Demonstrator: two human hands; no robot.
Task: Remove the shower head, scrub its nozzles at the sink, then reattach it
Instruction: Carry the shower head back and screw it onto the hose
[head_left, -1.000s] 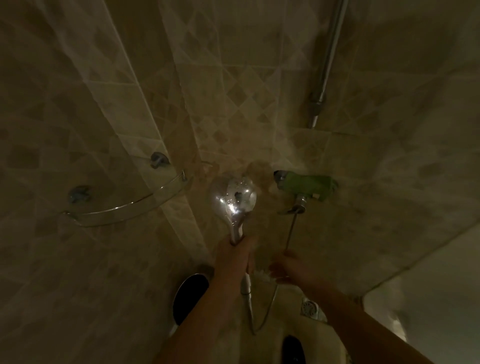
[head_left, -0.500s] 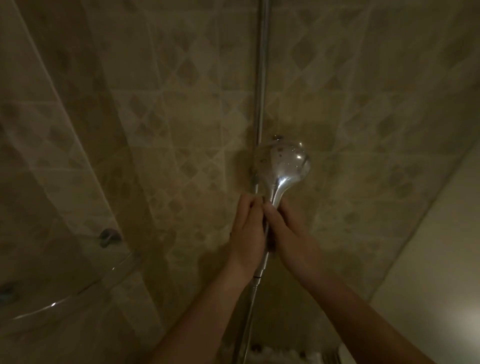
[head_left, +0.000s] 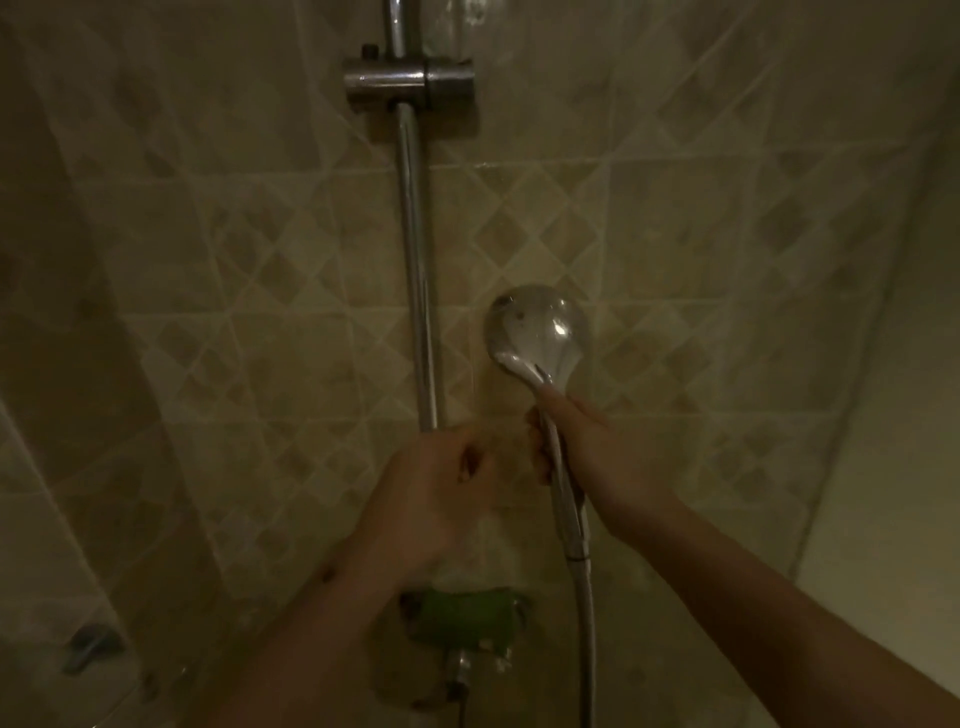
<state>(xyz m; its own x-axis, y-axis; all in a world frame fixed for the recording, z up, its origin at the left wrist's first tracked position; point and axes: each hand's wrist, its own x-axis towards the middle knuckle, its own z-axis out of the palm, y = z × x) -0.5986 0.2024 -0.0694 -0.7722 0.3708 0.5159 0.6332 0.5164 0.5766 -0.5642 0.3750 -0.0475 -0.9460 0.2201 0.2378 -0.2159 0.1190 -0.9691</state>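
The chrome shower head (head_left: 537, 335) is held up in front of the tiled wall, its round back facing me, just right of the vertical chrome rail (head_left: 420, 291). My right hand (head_left: 597, 457) grips its handle, and the metal hose (head_left: 586, 629) hangs down from the handle's end. My left hand (head_left: 436, 493) is beside it to the left, loosely curled and blurred, with nothing visible in it. The chrome holder bracket (head_left: 409, 83) sits high on the rail, well above the shower head, and is empty.
A green-covered tap fitting (head_left: 467, 621) sits on the wall below my hands. A glass corner shelf bracket (head_left: 91, 649) shows at the lower left. Tiled walls close in on the left and back, and a pale plain surface lies to the right.
The view has tilted up, bringing the bracket into sight. My left hand has come off the handle and moved left. My right hand alone holds the shower head, now right of the rail.
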